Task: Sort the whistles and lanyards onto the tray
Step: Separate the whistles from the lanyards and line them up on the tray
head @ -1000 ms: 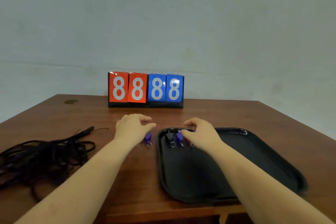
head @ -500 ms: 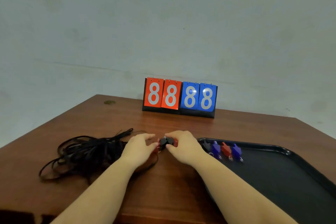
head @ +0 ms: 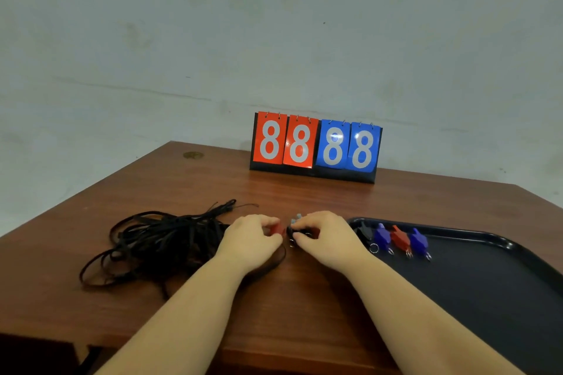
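A: Whistles [head: 393, 237], where are they?

B: Four lie in a row at the near-left corner of the black tray [head: 502, 298]: black, blue, red, blue, each with a small ring. More sit on the wooden table [head: 304, 298], between the two hands, just left of the tray.

A: What are the hands doing?

B: The left hand [head: 248, 237] pinches a red whistle [head: 277, 230] between thumb and fingers. The right hand [head: 324, 236] curls over a small cluster, gripping a black whistle [head: 297, 233]; a pale one peeks out behind its fingers.

A: And the lanyards?

B: A black tangle of lanyards [head: 158, 243] sits on the table to the left, touching the left wrist. None is on the tray.

A: Which step is this?

B: Gathering the loose whistles, it seems. The next move likely calls for carrying them right, over the rim, and laying them beside the row. The lanyards will then need untangling.

A: Anything else?

B: A flip scoreboard [head: 315, 146] reading 8888 stands at the far edge.
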